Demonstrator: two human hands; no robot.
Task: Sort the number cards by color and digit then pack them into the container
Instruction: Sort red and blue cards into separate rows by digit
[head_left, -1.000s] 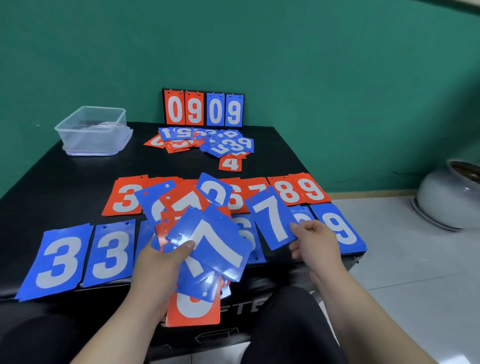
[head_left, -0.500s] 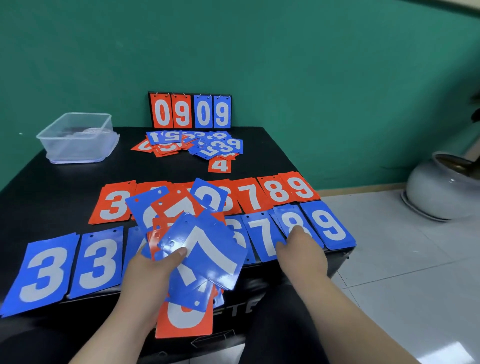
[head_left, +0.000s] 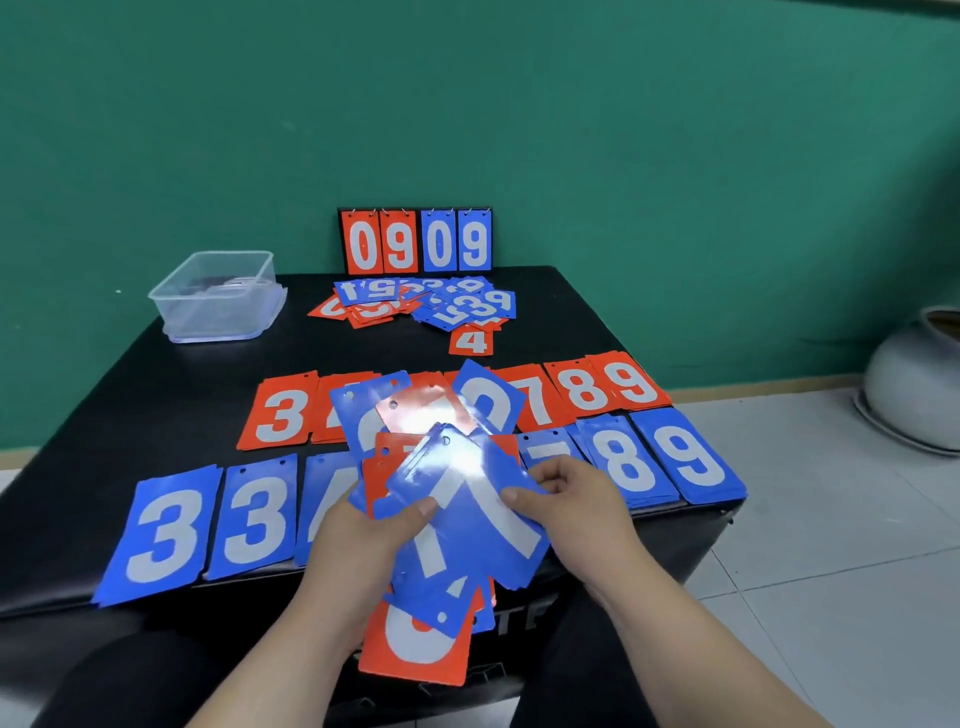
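Observation:
My left hand (head_left: 363, 535) grips a fanned stack of red and blue number cards (head_left: 441, 499) above the table's front edge. A blue 7 card (head_left: 467, 525) lies on top of the stack. My right hand (head_left: 571, 493) pinches that blue 7 at its right edge. On the black table (head_left: 171, 395), a red row (head_left: 587, 389) shows 3, 7, 8, 9. In front of it, a blue row (head_left: 649, 457) shows 3, 3, 8, 9. The clear plastic container (head_left: 218, 296) stands at the back left.
A loose heap of mixed cards (head_left: 426, 306) lies at the back centre, with a red 4 (head_left: 471, 341) beside it. A flip scoreboard reading 0909 (head_left: 415, 241) stands against the green wall. A grey pot (head_left: 914, 389) sits on the tiled floor at right.
My right hand laid the blue 7 it held onto the blue row, then came back left and took hold of the top blue 7 of the stack. My left hand kept the stack.

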